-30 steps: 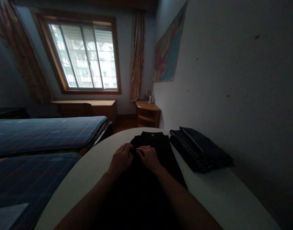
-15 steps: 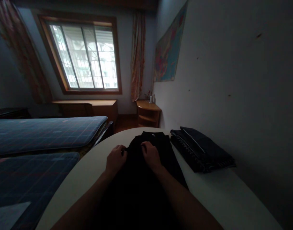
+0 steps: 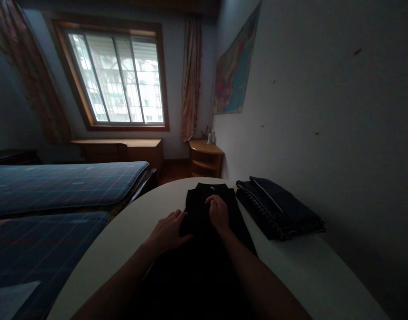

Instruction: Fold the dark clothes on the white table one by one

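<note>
Rests the bare left hand (image 3: 169, 232), with outstretched fingers and thumb apart, at the left edge of a black fabric garment (image 3: 207, 244); has that grip open. Holds the bare right hand (image 3: 219, 215) over the garment's upper part, with curled fingers; cannot tell whether to call that grip loose or closed on cloth. Has the garment laid out lengthwise on a pale, round-edged table (image 3: 134, 220), collar toward the far rim. Shows, just beside it on the right, a stack of folded dark cloth (image 3: 280, 209) with a thin pale line. Shows, left of the table, two blue plaid mattresses (image 3: 70, 184). Beyond, shows a curved wooden corner shelf (image 3: 206, 147), a colourful map (image 3: 235, 66) on the grey wall (image 3: 307, 89), a long wooden desk (image 3: 146, 142), patterned orange curtains (image 3: 191, 80) and a brown-framed sliding window (image 3: 117, 80).
</note>
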A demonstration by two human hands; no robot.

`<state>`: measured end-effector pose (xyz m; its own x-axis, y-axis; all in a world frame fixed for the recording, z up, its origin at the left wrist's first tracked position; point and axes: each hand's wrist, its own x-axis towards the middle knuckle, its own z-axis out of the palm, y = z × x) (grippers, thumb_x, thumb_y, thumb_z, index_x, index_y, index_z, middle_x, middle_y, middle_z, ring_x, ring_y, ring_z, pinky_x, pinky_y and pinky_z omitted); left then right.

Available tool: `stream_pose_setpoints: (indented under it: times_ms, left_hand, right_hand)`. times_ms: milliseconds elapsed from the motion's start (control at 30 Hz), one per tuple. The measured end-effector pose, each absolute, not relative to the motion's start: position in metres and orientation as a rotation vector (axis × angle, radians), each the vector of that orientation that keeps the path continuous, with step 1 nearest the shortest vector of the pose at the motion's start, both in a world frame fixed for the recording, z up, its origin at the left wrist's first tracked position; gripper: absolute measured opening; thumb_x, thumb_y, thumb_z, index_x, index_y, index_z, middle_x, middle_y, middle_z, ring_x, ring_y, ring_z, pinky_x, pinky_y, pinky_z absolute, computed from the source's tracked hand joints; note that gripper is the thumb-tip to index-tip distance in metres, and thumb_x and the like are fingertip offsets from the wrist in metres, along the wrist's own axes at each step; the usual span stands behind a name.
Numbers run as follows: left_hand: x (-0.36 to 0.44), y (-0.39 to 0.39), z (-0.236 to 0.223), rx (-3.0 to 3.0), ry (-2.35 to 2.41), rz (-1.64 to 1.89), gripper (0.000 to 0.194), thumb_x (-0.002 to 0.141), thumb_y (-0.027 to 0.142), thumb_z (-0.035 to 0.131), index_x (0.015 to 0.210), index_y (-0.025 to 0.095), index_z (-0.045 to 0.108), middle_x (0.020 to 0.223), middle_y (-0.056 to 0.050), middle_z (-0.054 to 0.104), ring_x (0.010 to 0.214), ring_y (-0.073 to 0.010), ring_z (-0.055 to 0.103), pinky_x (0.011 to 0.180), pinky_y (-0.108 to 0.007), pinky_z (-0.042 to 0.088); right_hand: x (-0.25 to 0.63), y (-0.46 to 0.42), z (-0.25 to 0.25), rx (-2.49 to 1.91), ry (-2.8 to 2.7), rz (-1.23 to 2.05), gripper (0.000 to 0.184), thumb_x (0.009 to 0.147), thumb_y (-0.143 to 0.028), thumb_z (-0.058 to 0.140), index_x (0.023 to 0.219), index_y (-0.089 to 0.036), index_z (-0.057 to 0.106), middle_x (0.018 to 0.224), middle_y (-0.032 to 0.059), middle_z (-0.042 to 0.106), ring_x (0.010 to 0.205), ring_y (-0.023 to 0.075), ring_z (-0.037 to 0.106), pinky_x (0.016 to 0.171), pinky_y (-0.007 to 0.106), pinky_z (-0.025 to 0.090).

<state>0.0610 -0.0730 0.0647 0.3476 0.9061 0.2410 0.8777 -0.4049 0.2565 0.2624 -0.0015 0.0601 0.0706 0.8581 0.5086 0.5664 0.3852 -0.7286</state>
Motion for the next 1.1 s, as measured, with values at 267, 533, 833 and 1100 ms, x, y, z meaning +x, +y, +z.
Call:
stream_pose_setpoints:
  times_ms: [267,533,833,1100]
  left_hand:
    - [0.057,-0.076,0.072,2.43,1.895,0.387,0.04,0.086,0.012,0.046,0.118,0.03,0.064,0.106,-0.007,0.068,0.093,-0.024,0.068,0.077,-0.034,0.05]
    - [0.0,-0.068,0.041,2.277,1.872,0.767,0.055,0.082,0.002,0.041,0.119,0.031,0.071,0.113,-0.003,0.071,0.105,-0.0214,0.065,0.094,-0.033,0.049]
    - [-0.002,-0.062,0.029,2.246,1.867,0.839,0.045,0.082,0.006,0.043,0.103,0.027,0.078,0.111,-0.002,0.074,0.106,-0.0227,0.064,0.1,-0.037,0.047]
    - [0.007,-0.066,0.036,2.257,1.936,0.857,0.02,0.09,0.027,0.054,0.092,0.024,0.074,0.101,-0.004,0.074,0.097,-0.0234,0.065,0.091,-0.036,0.047]
  right_hand:
    - [0.26,-0.007,0.063,-1.408,-1.701,0.365,0.036,0.096,-0.047,0.042,0.084,-0.022,0.066,0.073,0.0006,0.068,0.067,0.0158,0.062,0.062,0.025,0.039]
    - [0.253,-0.012,0.051,-1.355,-2.024,0.364,0.025,0.095,-0.033,0.047,0.095,-0.023,0.071,0.097,0.0031,0.074,0.089,0.0166,0.067,0.078,0.025,0.045]
    - [0.238,0.026,0.055,-1.533,-2.128,0.467,0.035,0.09,-0.029,0.058,0.122,-0.018,0.063,0.113,0.0088,0.07,0.102,0.0202,0.066,0.087,0.029,0.048]
    - [0.211,0.08,0.058,-1.597,-2.117,0.47,0.041,0.09,-0.024,0.057,0.13,-0.021,0.059,0.125,0.0093,0.068,0.116,0.0224,0.061,0.1,0.036,0.043]
